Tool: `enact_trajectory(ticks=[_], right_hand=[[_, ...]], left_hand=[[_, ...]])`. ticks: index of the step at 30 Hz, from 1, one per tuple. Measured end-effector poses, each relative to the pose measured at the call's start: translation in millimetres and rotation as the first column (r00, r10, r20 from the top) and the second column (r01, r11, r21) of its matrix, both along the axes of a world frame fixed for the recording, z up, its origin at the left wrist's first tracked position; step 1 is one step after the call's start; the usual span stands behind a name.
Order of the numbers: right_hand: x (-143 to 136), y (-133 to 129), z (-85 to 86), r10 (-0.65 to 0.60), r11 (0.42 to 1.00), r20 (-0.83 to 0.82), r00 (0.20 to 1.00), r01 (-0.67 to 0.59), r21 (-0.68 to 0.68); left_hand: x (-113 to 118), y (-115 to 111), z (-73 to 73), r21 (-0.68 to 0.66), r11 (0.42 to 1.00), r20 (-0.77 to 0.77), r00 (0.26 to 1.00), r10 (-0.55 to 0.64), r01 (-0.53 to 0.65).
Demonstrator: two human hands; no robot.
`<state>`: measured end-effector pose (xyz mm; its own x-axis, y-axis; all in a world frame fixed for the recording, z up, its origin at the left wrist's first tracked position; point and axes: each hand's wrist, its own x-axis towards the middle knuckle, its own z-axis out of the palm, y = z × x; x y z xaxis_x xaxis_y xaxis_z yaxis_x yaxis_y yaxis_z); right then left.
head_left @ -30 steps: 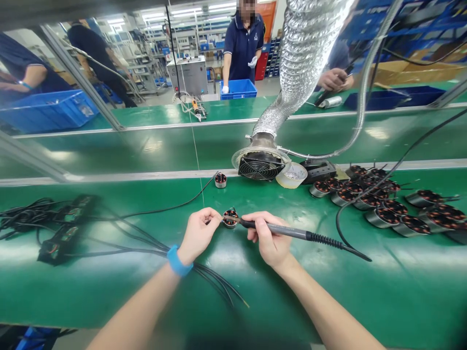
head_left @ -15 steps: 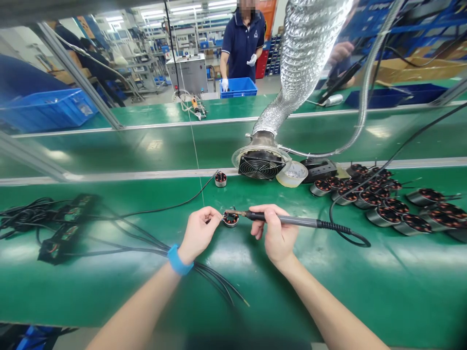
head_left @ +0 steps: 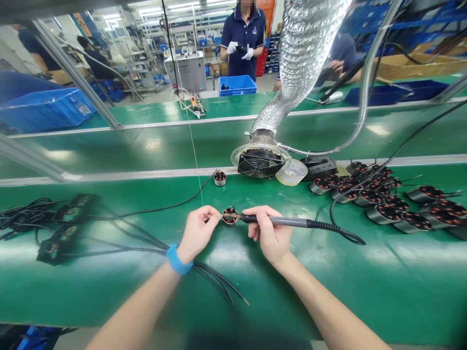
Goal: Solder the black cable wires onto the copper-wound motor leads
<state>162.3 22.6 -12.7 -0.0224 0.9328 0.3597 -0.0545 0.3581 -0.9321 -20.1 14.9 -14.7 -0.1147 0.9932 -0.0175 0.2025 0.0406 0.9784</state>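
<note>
My right hand (head_left: 272, 236) is closed around the grip of a soldering iron (head_left: 295, 222), held nearly level and pointing left. The iron's tip lies over the top of a small round motor (head_left: 229, 221) with copper windings, standing on the green bench. On the motor's left side, my left hand (head_left: 199, 231) pinches thin solder wire (head_left: 195, 155) between thumb and fingertips. The wire comes down from above into that hand, and its end is close to the iron's tip. Whether the left fingertips touch the motor I cannot tell.
Behind stands another small motor (head_left: 220, 178). A fume fan (head_left: 260, 165) on a foil duct hangs beside a white cup (head_left: 292, 172). Several motors (head_left: 383, 214) crowd the right. Black cables (head_left: 146, 245) and circuit-board fixtures (head_left: 62, 233) lie left. Across the bench, a gloved co-worker (head_left: 244, 43) stands.
My right hand has shifted slightly left, bringing the soldering iron's tip further over the motor. My left hand stays nearly still. The co-worker's hands have risen from the blue bin, holding something dark.
</note>
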Motion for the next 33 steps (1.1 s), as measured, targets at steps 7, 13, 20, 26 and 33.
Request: enact_trajectory(ticks=[7,13,20,26,33], right_hand=[[-2.5,0.1,3.1,-0.004,0.999,-0.012,1.0,0.004,-0.037],[-2.2,0.4,3.6,-0.071,0.997,-0.034,0.997,0.069,-0.046],[-0.5,1.0,2.2,-0.092,0.996,-0.035,0.995,0.091,-0.015],[0.1,1.3,1.7,-0.117,0.993,0.095,0.989,0.113,0.045],[-5.5,12.9,-1.1,-0.078,0.988,0.415,0.906,0.017,0.15]], left_hand=[[0.6,-0.2,1.8,-0.003,1.0,0.003,1.0,0.005,-0.005],[0.6,-0.7,4.3,-0.005,1.0,0.005,1.0,0.004,-0.004],[1.3,-1.0,5.5,-0.004,1.0,0.003,1.0,0.008,-0.008],[0.4,-1.4,3.9,-0.003,1.0,-0.011,1.0,-0.002,0.002],[1.2,-1.9,2.1,-0.007,1.0,-0.001,1.0,-0.02,0.02]])
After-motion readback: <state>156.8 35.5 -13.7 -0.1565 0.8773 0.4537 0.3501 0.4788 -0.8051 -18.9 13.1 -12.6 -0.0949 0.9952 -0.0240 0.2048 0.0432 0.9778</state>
